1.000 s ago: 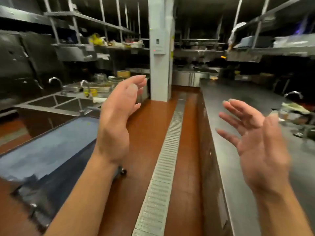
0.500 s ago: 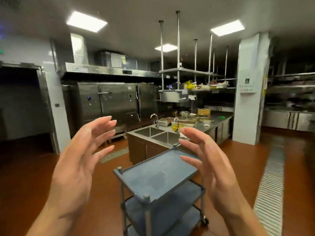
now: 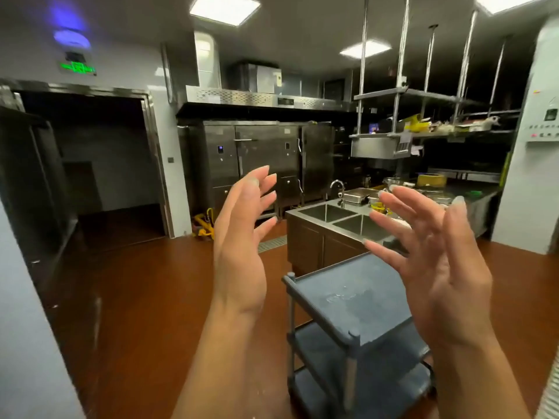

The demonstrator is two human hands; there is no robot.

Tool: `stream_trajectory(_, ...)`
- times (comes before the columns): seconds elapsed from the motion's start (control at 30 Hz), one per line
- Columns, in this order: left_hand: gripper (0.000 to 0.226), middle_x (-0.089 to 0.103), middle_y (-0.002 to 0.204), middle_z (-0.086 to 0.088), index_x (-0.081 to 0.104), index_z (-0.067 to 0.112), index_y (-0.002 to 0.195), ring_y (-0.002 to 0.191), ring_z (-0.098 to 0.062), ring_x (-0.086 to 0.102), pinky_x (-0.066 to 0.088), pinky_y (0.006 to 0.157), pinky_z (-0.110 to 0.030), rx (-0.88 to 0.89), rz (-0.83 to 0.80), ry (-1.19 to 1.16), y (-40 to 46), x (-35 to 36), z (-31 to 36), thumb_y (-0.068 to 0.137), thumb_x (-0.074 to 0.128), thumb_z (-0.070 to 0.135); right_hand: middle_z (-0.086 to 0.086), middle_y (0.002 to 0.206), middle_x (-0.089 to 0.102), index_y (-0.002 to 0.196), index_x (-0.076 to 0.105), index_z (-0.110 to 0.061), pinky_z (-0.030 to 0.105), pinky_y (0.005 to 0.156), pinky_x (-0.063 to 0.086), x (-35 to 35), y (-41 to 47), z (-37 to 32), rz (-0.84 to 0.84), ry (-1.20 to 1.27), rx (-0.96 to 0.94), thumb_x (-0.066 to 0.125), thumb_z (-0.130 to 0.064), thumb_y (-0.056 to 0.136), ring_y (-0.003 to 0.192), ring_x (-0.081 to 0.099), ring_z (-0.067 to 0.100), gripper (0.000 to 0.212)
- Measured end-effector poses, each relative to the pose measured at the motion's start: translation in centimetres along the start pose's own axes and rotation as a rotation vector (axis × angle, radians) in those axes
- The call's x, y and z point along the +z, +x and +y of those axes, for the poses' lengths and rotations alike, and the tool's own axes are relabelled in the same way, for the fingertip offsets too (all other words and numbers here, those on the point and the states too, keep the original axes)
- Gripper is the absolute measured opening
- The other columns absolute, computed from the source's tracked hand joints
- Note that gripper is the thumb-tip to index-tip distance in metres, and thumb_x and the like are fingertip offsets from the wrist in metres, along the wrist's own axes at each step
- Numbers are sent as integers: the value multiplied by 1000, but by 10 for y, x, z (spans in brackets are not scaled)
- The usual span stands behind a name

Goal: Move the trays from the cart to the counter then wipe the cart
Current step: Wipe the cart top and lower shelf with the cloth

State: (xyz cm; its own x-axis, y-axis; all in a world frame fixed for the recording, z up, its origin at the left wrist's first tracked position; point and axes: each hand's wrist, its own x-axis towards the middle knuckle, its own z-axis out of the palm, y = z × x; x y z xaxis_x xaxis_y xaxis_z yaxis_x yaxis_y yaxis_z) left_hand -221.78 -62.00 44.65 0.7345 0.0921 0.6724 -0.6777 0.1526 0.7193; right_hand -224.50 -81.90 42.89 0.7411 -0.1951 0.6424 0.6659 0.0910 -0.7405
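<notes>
- Left hand [image 3: 239,252] — bare, with no glove, ring or watch showing on it.
- Right hand [image 3: 435,276] — bare too, with nothing worn on the fingers or at the wrist.
- Fingernails on both hands are long, reach past the fingertips and look pale.
- Both forearms are uncovered down to the bottom edge of the view; no sleeve shows.

- 2 hands up, empty: left hand [image 3: 242,252], right hand [image 3: 438,267]
- 1 cart [image 3: 357,300], 3 shelves
- 2 sink basins [image 3: 326,212]
- 1 faucet [image 3: 336,186]
- 4 ceiling light panels [image 3: 224,8]
- 1 green exit sign [image 3: 78,68]
</notes>
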Motion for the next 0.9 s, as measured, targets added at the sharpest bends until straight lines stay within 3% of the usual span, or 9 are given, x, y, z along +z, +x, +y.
stream_trajectory(0.07,71,65,138,15,58,34,141,132,-7,59,44,113,-47,-32,23,-14,6,-8,-19,84,40,72,-4,141,64,140,60,-22,58,106,48,19,5,20,1,37,10,32,-65,97,131,61,19,67)
stream_trajectory(0.17,73,64,139,17,57,35,142,132,-5,58,43,115,-47,-92,48,13,15,-27,-46,83,39,74,-3,143,62,141,59,-21,58,104,48,41,15,52,-59,30,45,49,-84,83,133,59,20,86)
stream_trajectory(0.27,69,66,137,17,58,34,141,131,-7,59,43,115,-49,-122,121,45,29,-52,-73,86,41,72,-4,141,64,140,60,-23,58,105,48,57,33,91,-109,21,113,51,-88,77,132,60,19,91)
stream_trajectory(0.43,74,67,137,13,59,32,139,130,-11,61,44,115,-51,-162,279,121,59,-93,-116,80,41,74,-6,138,66,140,60,-20,55,105,51,90,79,168,-198,55,181,27,-59,99,128,63,16,65)
stream_trajectory(0.6,63,67,137,11,58,27,142,129,-12,62,44,115,-51,-187,411,236,91,-133,-171,93,34,60,-6,140,65,142,58,-20,53,105,52,128,122,251,-354,111,275,26,-56,100,129,63,15,64)
stream_trajectory(0.7,65,68,136,7,58,24,142,128,-14,64,45,114,-53,-249,461,235,99,-157,-212,94,31,59,-1,141,64,143,56,-16,56,105,51,152,131,308,-449,166,365,38,-70,95,129,62,18,75)
stream_trajectory(0.8,65,68,137,6,59,23,141,128,-15,64,44,113,-55,-335,490,251,105,-186,-257,96,29,59,1,142,64,142,57,-15,56,105,50,176,137,365,-503,180,452,53,-87,75,129,62,21,98)
stream_trajectory(0.9,66,67,138,6,59,23,141,129,-15,63,46,113,-54,-404,543,285,116,-222,-313,96,28,60,1,140,65,140,59,-14,55,104,51,198,149,429,-517,189,546,52,-83,80,128,63,21,91)
